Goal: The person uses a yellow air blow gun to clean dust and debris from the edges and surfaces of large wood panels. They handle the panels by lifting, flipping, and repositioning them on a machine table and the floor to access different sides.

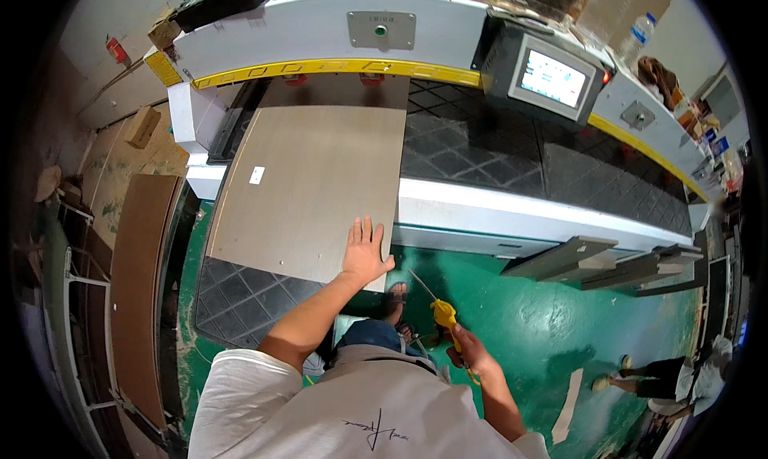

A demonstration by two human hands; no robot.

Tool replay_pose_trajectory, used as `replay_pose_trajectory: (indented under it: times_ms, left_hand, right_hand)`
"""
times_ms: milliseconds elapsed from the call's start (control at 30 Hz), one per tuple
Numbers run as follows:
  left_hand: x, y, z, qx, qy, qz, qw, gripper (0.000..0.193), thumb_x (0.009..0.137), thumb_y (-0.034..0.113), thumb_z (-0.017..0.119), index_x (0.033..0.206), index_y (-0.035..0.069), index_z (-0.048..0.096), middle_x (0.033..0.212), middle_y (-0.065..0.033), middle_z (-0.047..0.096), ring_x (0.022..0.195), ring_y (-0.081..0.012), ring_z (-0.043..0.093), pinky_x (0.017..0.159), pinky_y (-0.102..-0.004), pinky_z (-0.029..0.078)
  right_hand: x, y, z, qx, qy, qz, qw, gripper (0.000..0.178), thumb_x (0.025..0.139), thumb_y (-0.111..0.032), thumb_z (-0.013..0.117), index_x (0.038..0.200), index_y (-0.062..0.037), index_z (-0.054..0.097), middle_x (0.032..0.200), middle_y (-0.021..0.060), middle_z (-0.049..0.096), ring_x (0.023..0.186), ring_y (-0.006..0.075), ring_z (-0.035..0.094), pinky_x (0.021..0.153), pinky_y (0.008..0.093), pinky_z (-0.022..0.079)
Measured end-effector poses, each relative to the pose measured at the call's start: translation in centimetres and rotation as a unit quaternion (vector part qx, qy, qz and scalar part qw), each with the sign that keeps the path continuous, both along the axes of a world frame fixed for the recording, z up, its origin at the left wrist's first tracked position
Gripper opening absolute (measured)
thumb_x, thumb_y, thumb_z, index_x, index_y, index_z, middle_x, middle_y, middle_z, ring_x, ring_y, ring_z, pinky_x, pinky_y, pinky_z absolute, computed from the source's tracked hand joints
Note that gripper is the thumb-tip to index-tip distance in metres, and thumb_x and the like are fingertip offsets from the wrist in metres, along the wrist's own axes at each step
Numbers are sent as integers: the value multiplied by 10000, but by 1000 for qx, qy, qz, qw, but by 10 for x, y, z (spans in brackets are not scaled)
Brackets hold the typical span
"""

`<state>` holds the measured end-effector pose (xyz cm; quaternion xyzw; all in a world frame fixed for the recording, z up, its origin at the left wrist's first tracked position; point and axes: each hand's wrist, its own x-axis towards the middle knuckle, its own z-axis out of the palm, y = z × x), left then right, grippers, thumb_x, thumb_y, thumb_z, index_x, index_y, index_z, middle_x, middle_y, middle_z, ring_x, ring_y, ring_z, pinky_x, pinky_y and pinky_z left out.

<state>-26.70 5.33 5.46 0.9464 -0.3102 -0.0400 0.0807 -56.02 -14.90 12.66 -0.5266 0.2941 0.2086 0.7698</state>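
My left hand [367, 252] lies flat with fingers spread on a large wood-grain panel [320, 171], close to its near right corner. A small white label [257, 175] is stuck on the panel's left part, and a few small holes show along its near edge. The panel rests on the dark ribbed bed of a machine, its far end under the machine's white beam. Down at my right side, my right hand [474, 353] is wrapped round a yellow air blow gun [444, 313]. Its thin metal nozzle points up and left, apart from the panel.
A screen [552, 77] is mounted on the beam [320, 39]. Brown boards [136, 291] stand at the left. Grey panels [572, 255] lean against the machine's front at the right. A strip of board [567, 407] lies on the green floor [512, 315]. Another person [680, 383] is at the far right.
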Motion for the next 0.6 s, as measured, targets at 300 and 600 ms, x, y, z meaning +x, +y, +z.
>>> replay_pose_trajectory:
  times_ms: [300, 600]
  left_hand:
    - [-92, 112, 16, -92, 1, -28, 995, 796, 769, 343, 743, 1454, 24, 495, 1563, -254, 437, 1462, -445, 393, 1197, -505, 359]
    - [-253, 315, 64, -16, 88, 12, 996, 717, 771, 145, 730, 1444, 22, 517, 1531, -222, 493, 1440, -416, 442, 1194, -497, 371]
  right_hand:
    - [4, 32, 11, -158, -50, 225, 960, 528, 1119, -466, 380, 1134, -16, 656, 859, 39, 647, 694, 136, 580, 646, 318, 485]
    - [60, -24, 22, -452, -133, 69, 879, 431, 1105, -387, 408, 1077, -6, 607, 797, 229, 668, 777, 428, 674, 718, 533, 514]
